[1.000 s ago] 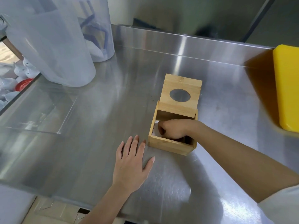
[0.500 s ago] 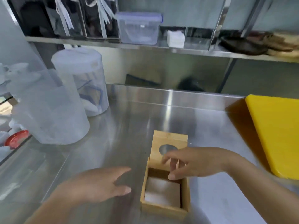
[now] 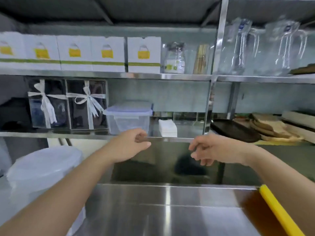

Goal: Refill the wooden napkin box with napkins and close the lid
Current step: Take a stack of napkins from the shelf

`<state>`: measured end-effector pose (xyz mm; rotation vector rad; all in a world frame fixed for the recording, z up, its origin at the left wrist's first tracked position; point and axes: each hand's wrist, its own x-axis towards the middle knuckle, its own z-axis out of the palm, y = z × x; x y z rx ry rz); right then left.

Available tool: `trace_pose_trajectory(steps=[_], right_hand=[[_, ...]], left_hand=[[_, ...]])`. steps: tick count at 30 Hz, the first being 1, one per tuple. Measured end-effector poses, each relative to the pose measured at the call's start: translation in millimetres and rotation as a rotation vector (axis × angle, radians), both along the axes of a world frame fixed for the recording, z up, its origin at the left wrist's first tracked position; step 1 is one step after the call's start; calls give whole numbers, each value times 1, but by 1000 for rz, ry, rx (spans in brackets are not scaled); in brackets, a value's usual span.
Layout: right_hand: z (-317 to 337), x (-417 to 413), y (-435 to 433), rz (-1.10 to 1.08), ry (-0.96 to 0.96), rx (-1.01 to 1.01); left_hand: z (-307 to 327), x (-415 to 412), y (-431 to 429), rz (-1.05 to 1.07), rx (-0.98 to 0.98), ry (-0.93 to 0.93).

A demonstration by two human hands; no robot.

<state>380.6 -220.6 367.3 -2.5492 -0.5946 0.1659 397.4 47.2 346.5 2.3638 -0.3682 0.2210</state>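
A white stack of napkins (image 3: 167, 127) sits on the lower steel shelf (image 3: 88, 136), inside a clear acrylic holder. Both my hands are raised in front of that shelf's edge. My left hand (image 3: 130, 145) is just left of and below the stack, fingers loosely curled, holding nothing. My right hand (image 3: 210, 149) is below and right of the stack, fingers half bent and apart, empty. The wooden napkin box is out of view, below the frame.
A lidded clear plastic container (image 3: 129, 116) stands just left of the napkins. Two ribboned gift boxes (image 3: 68, 103) sit further left. Dark trays and wooden boards (image 3: 255, 129) fill the shelf's right. A frosted tub (image 3: 40, 169) and yellow cutting board (image 3: 279, 210) flank the steel counter (image 3: 162, 210).
My view has tilted up from the open wooden box on the counter to the shelves. Both hands have left the box and risen toward the lower shelf.
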Motion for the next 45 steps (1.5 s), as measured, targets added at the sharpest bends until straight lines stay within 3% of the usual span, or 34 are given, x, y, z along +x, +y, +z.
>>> trace_pose_trajectory(steps=[3,5,8,11,14,17,21,26,33,36,39,41,45], right_hand=[[4,53,3,-125,-231,39],[-4,88,7,-237,-262,176],[-25,132,19,-375,-151,472],[-47,169,32,-455,-30,642],[-63,200,41,-463,91,708],[-78,220,50,-424,156,718],[-92,227,61,-390,138,771],[-101,231,72,-567,75,1074],[-101,232,80,-748,44,1309],[-103,226,74,-731,107,1381],[-104,213,65,-673,187,1400],[-109,203,61,-609,263,1380],[-116,183,54,-491,340,1319]], left_hand=[[-6,58,-7,89,-53,-141],[-14,91,-14,99,-106,-149],[-27,132,-28,71,-174,-73],[-40,165,-48,35,-229,68],[-57,189,-62,83,73,33],[-78,203,-69,58,114,99],[-97,209,-74,6,-74,219],[-99,204,-78,-98,-447,208],[-106,188,-92,4,-715,178],[-104,178,-86,63,-1060,323],[-100,178,-71,99,-1456,618],[-104,178,-59,77,-1540,745],[-119,171,-45,37,-1447,834]])
